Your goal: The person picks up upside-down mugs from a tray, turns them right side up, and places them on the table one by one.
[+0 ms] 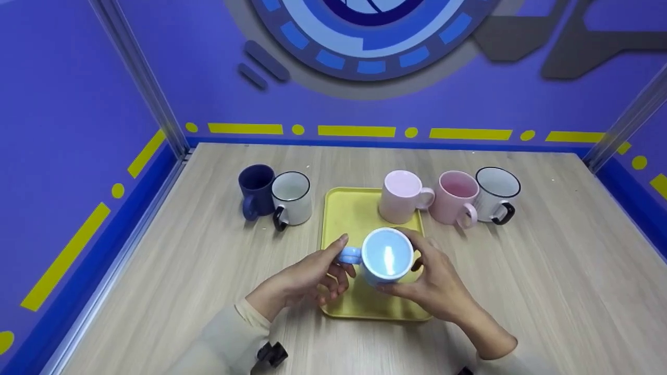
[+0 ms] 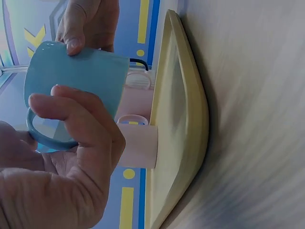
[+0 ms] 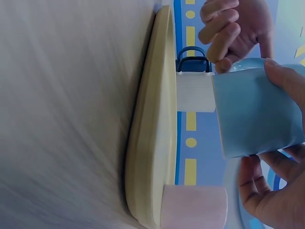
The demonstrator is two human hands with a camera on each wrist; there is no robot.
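Note:
A light blue mug (image 1: 387, 255) is held above the yellow tray (image 1: 333, 307), its handle pointing left. My right hand (image 1: 437, 278) grips the mug's body, thumb on the near side and fingers on the far side. At the handle, my left hand (image 1: 318, 273) pinches with thumb and index finger; its other fingers curl loosely below. The left wrist view shows the blue mug (image 2: 78, 71) clear of the tray (image 2: 195, 109). On the tray's far right part stands a light pink mug (image 1: 398, 200), upright, handle to the right.
Right of the tray stand a pink mug (image 1: 453, 200) and a white mug with a black rim (image 1: 495, 195). Left of it stand a dark blue mug (image 1: 260, 190) and another black-rimmed white mug (image 1: 294, 200). Blue panels (image 1: 333, 109) border the wooden table (image 1: 208, 208).

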